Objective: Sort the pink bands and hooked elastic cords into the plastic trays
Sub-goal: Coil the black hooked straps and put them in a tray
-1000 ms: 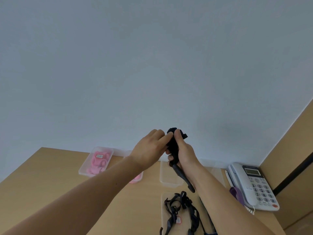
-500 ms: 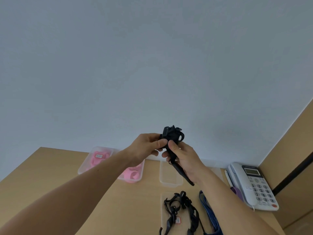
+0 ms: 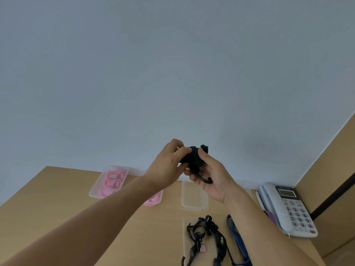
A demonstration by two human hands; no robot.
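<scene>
Head view shows both hands raised above the desk, clamped together on one black cord [image 3: 193,157] bunched into a tight wad. The left hand [image 3: 169,166] pinches the wad from the left with fingers and thumb closed on it; the right hand [image 3: 213,176] cups it from below, with one curved hook [image 3: 205,180] poking out across its palm. Half a second ago a long tail of the cord hung straight down from the right hand; now that tail is gathered up and only the hook shows, so the cord looks folded small enough to drop into a tray.

Below the hands, an empty clear tray [image 3: 195,196] sits just under the right wrist and seems the likely place for it. To its left, two trays hold pink bands: one [image 3: 109,182] near the wall, another [image 3: 153,198] half hidden by the left forearm. Nearer the body, a tangle of black cords [image 3: 205,237] lies on a flat clear lid or tray, a blue strap [image 3: 237,239] beside it. A desk phone [image 3: 288,208] stands at the right edge, well clear. The loose hook could snag a finger on release.
</scene>
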